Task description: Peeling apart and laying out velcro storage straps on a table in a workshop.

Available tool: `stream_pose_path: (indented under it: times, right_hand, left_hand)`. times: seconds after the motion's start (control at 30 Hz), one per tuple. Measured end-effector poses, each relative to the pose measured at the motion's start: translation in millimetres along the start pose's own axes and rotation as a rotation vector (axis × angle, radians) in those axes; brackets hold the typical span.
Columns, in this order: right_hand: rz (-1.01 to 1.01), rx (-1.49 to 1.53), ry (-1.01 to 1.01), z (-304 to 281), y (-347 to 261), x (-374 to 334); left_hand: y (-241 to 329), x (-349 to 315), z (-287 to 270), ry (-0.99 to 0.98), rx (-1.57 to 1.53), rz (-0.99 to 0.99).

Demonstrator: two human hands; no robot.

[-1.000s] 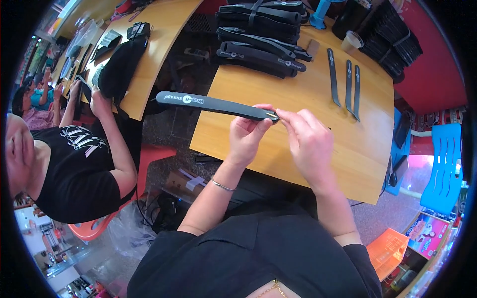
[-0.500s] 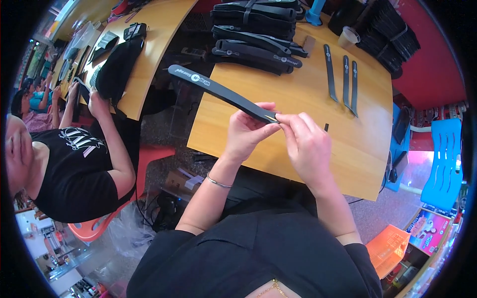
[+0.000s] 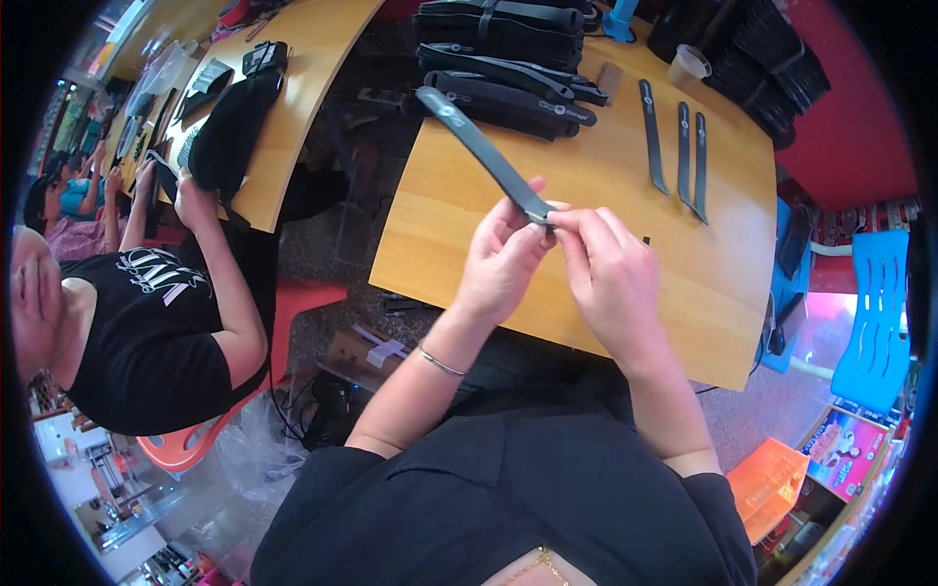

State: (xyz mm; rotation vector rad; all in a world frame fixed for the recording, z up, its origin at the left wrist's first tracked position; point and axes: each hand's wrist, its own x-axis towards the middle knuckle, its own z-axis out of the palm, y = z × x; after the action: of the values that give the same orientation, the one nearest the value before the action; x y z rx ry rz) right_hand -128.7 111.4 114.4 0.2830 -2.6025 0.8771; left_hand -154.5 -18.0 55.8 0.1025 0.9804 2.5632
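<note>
A long flat black strap (image 3: 476, 142) with pale printing near its far end slants up and to the left above the wooden table. Close to its near end, my left hand (image 3: 500, 262) is closed around it, thumb on top. The fingertips of my right hand (image 3: 614, 278) pinch at that same near end, where a small pale or gold glint shows; what makes it is too small to tell. To the right, three similar black straps (image 3: 654, 137) lie on the table, and beyond my right fingers sits a tiny black piece (image 3: 646, 240).
Bundled black straps (image 3: 503, 59) are stacked at the table's far left, with another bundle (image 3: 772, 73) at the far right near a cup (image 3: 689, 66). A co-worker (image 3: 166, 313) works at the left table (image 3: 318, 59). A blue plastic chair (image 3: 872, 317) stands right.
The strap's far end has swung up and to the right, so the strap stands steeper. My left hand has shifted slightly right along with it; my right hand stays at the near end.
</note>
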Motion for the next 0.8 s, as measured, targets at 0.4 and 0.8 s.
stream_pose_path:
  times: [0.4,0.8]
  right_hand:
    - [0.108,0.140,0.101,-1,6,-5]
    - [-0.161,0.015,0.081,-20,10,-8]
  left_hand:
    - [9,-8,14,-0.037,0.536,0.050]
    - [28,-24,10,-0.162,0.224,-0.179]
